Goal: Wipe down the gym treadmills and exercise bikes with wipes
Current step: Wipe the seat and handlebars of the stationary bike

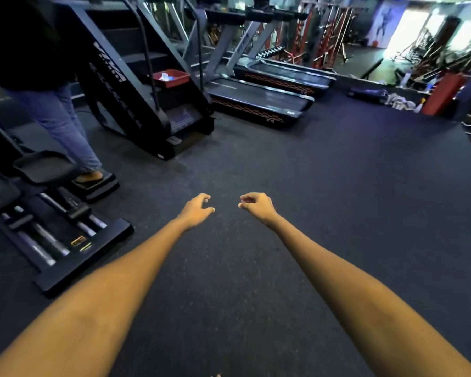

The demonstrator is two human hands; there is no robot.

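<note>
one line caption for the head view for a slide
Both empty hands, left and right, reach over the gym floor toward two treadmills.

Both forearms are bare to the frame edge, and the hands (223, 209) wear no gloves, rings or watch

Two treadmills stand side by side at the far side of the dark floor. The nearer treadmill (259, 100) has a black running belt, a side rail with an orange hexagon pattern, and grey uprights rising at its far end. The farther treadmill (286, 74) has the same form and lies parallel just behind it. Both belts are flat and bare.
</note>
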